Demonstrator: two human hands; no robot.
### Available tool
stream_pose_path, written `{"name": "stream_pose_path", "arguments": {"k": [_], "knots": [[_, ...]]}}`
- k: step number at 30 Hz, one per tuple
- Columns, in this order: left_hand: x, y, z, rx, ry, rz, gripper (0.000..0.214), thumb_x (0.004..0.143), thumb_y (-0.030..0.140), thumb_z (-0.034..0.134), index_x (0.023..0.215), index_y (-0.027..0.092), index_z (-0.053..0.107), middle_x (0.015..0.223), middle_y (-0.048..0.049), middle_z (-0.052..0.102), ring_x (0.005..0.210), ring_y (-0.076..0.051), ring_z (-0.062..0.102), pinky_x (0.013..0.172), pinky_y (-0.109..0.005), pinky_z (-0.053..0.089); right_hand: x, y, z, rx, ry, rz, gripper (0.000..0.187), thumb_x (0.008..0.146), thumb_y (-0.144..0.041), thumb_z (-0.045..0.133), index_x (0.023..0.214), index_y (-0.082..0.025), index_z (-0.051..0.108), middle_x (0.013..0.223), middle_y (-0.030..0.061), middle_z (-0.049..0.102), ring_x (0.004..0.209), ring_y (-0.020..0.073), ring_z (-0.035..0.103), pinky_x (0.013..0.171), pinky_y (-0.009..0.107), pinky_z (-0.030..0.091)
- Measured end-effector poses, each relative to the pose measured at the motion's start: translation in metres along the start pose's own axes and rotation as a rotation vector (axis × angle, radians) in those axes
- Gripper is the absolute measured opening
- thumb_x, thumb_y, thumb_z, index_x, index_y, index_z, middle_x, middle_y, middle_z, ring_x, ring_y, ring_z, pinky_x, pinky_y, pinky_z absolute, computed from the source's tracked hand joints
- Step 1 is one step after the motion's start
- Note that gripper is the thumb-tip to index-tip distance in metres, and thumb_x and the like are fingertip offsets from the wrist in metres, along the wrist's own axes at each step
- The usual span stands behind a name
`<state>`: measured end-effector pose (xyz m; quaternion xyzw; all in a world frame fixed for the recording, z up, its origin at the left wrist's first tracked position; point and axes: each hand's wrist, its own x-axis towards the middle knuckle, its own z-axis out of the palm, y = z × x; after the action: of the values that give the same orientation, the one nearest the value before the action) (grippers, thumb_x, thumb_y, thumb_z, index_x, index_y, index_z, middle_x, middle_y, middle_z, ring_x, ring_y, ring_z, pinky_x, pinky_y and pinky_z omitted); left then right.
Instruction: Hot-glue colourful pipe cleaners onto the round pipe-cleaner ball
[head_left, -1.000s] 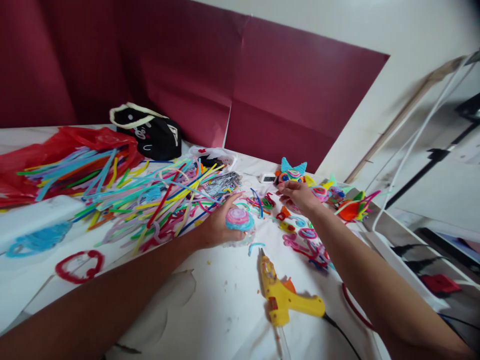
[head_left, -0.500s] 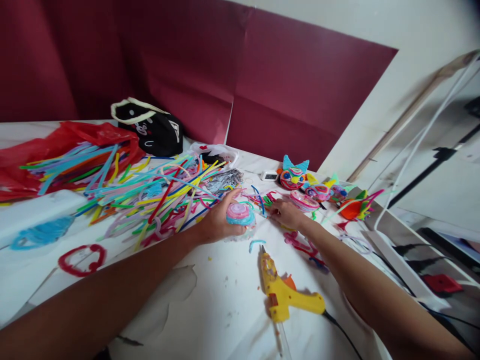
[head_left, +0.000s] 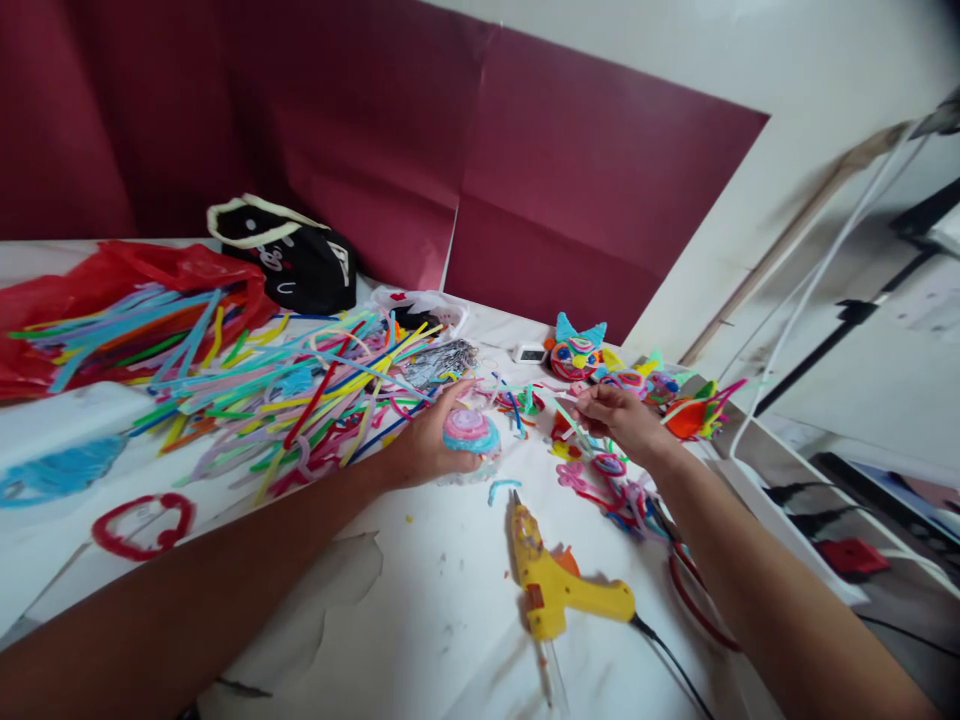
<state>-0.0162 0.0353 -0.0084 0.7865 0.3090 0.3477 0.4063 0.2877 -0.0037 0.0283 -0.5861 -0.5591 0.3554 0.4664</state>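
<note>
On the worktop (head_left: 435, 610), left hand (head_left: 421, 452): fingers still wrapped round the pink-blue swirl disc (head_left: 471, 432).
Right hand (head_left: 622, 418): lifted since before, fingers now pinching a pale pipe cleaner (head_left: 564, 410).

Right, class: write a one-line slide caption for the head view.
Left hand cups a coiled pink-and-blue disc; right hand pinches a pale pipe cleaner.

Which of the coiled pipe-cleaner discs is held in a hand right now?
The pink-and-blue disc, in the left hand; the blue-eared face and small pink coil lie on the table near the right hand.
</note>
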Motion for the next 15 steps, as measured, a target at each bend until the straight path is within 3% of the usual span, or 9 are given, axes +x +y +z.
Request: {"name": "stream_pose_path", "arguments": {"k": [6, 10, 15], "knots": [[0.000, 0.003, 0.000, -0.009, 0.010, -0.034, 0.104, 0.061, 0.031, 0.078, 0.150, 0.018, 0.026, 0.148, -0.0160, 0.040, 0.135, -0.037, 0.041, 0.113, -0.052, 0.032, -0.008, 0.003, -0.003, 0.171, 0.085, 0.045, 0.043, 0.055, -0.045, 0.083, 0.082, -0.018, 0.063, 0.070, -0.0004, 0.065, 0.055, 0.0099, 0.055, 0.049, 0.023, 0.040], [0.000, 0.004, -0.001, 0.009, 0.005, -0.043, 0.104, 0.061, 0.032, 0.077, 0.150, 0.016, 0.025, 0.148, -0.0171, 0.039, 0.137, -0.036, 0.038, 0.114, -0.050, 0.031, -0.006, 0.000, -0.007, 0.151, 0.128, 0.012, 0.038, 0.057, -0.044, 0.082, 0.076, -0.018, 0.064, 0.065, -0.0002, 0.064, 0.057, 0.0112, 0.057, 0.051, 0.023, 0.041], [0.000, 0.003, -0.001, 0.007, 0.014, -0.023, 0.105, 0.061, 0.032, 0.077, 0.150, 0.018, 0.024, 0.146, -0.0151, 0.042, 0.133, -0.035, 0.042, 0.111, -0.048, 0.036, 0.001, -0.011, -0.017, 0.043, 0.221, -0.073, 0.034, 0.059, -0.044, 0.082, 0.071, -0.018, 0.063, 0.052, -0.0046, 0.056, 0.045, 0.0075, 0.045, 0.044, 0.022, 0.033]]}}
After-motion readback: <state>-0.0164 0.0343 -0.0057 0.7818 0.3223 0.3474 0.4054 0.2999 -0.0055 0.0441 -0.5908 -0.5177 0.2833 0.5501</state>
